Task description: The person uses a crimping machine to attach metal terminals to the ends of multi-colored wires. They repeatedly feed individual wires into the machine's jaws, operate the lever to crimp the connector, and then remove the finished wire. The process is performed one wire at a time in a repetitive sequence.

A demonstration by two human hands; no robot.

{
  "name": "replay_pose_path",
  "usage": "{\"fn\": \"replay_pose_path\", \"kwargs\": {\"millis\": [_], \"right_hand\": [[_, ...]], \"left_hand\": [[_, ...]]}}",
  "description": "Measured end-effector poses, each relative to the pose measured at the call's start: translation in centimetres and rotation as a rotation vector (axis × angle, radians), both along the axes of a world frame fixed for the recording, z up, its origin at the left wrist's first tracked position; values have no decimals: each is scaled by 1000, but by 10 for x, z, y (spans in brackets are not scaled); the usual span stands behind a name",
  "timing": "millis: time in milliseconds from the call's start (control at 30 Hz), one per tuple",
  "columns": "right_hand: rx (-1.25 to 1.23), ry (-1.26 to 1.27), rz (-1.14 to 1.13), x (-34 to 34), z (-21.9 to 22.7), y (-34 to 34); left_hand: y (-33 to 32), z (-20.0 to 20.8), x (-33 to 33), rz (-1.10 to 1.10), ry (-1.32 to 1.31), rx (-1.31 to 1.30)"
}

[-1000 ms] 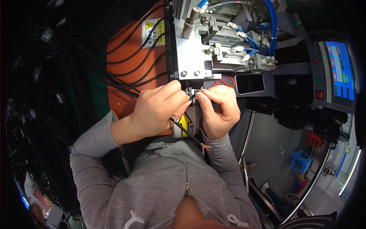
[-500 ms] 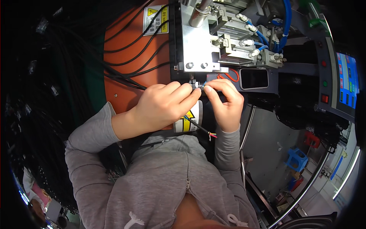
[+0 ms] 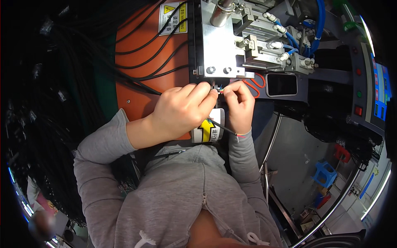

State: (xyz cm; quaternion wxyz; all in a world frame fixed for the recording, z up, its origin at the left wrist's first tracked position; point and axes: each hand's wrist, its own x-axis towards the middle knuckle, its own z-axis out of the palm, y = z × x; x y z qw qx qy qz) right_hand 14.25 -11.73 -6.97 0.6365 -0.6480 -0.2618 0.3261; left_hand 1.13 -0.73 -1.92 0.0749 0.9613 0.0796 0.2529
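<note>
My left hand is closed around a black cable, its thumb and forefinger pinching close to the cable's end. Fine coloured wires stick out between the fingertips of both hands. My right hand is closed in a pinch on those wires from the other side, its fingertips almost touching the left ones. Below the left palm a second length of black cable hangs out, its stripped coloured ends near my right cuff. The fingers hide the exact grip.
Just beyond my hands stands a metal machine fixture with pneumatic cylinders and blue hoses. Red-handled scissors and a phone lie to its right. Several black cables cross the orange surface on the left. A control panel stands far right.
My right hand has come in toward the left, its fingers more curled, and coloured wires now show at the fingertips. The hanging cable's end now lies by my right cuff. The view has shifted slightly.
</note>
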Motion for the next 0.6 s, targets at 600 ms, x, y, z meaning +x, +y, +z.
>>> {"fn": "replay_pose_path", "kwargs": {"millis": [600], "right_hand": [[94,-633,-113,3,13,6]], "left_hand": [[1,16,-13,76,216,-7]]}}
